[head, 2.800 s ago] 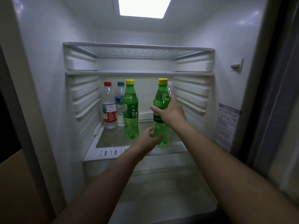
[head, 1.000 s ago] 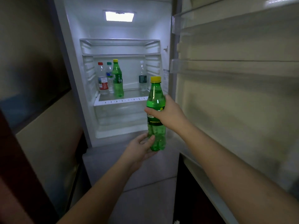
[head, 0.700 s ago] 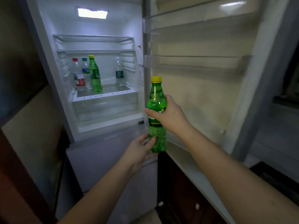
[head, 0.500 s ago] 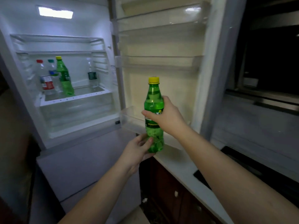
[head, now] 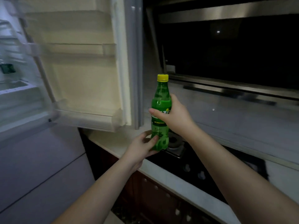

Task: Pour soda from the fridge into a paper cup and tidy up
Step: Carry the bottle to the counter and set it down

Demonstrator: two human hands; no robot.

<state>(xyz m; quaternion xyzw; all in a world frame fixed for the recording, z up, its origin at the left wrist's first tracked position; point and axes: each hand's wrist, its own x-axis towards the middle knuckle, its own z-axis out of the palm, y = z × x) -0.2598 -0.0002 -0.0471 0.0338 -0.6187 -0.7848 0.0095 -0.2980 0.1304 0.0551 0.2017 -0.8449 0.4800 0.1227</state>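
Note:
A green soda bottle [head: 161, 101] with a yellow cap is held upright in front of me, above the near end of the kitchen counter. My right hand [head: 175, 116] grips its middle around the label. My left hand [head: 143, 147] cups its base from below, fingers on the lower part. The cap is on. The fridge [head: 14, 97] stands open at the left edge, its inside blurred. No paper cup is in view.
The open fridge door [head: 80, 70] with pale shelves hangs just left of the bottle. Below and to the right runs a white counter [head: 161, 170] with a black gas hob [head: 194, 167] and its burner. A steel range hood [head: 226, 13] is above. Dark cabinets sit under the counter.
The view has swung right, away from the fridge interior toward the counter and hob. Both hands have carried the bottle out of the fridge with the same grip.

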